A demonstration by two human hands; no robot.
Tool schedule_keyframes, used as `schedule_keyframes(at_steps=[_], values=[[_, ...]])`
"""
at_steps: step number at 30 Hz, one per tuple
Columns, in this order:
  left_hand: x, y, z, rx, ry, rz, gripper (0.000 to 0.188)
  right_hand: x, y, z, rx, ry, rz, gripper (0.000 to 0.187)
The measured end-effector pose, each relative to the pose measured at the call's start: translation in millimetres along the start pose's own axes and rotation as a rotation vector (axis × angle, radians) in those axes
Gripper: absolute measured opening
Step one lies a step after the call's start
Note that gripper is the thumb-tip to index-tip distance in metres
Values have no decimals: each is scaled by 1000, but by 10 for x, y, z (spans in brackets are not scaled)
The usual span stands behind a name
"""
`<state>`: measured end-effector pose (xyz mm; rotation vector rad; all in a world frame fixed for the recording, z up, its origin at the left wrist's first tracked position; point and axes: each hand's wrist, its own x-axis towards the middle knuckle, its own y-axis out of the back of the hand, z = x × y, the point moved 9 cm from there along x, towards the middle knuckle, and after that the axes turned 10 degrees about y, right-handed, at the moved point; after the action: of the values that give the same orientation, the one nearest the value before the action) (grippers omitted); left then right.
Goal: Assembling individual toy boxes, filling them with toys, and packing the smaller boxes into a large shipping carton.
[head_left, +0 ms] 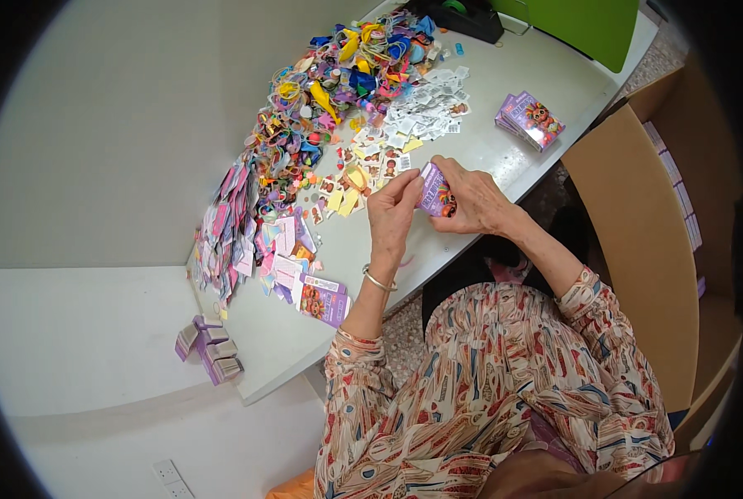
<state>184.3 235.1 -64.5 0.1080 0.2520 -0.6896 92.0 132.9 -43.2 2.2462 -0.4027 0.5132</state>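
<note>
Over the front edge of the table, both my hands grip a small purple box (437, 196) with a colourful picture on its face. My right hand (476, 200) wraps round its right side, thumb below and fingers above. At the box's upper left edge, the fingers of my left hand (394, 208) are closed against it; a bangle (380, 281) circles that wrist. Beyond the hands lie small character cards (375, 170), yellow slips and a pile of white printed slips (429, 104). A purple carton (323, 301) lies near my left forearm.
Colourful small toys and trinkets (321, 108) heap along the wall, beside a stack of flat packets (226, 224). Purple boxes (531, 119) lie at the right. A large cardboard carton (637, 249) holding boxes stands right of the table. Folded purple boxes (211, 349) sit at the left corner.
</note>
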Motion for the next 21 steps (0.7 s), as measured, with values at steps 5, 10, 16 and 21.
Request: schedule_keyframes(at_steps=[5,10,16,21], values=[[13,40,14,-20,-35,31,21,-1,6,-25,-8,23,10,76],[-36,14,93,187,-163,71,20,-17,-41,-20,-17,-10,-39,79],[-258,-121,220,511,-322,141,24,-18,-41,19,-25,-58,-37,89],[-327,-192,236,631,-421,213,30,-33,-77,29,11,-52,-5,92]])
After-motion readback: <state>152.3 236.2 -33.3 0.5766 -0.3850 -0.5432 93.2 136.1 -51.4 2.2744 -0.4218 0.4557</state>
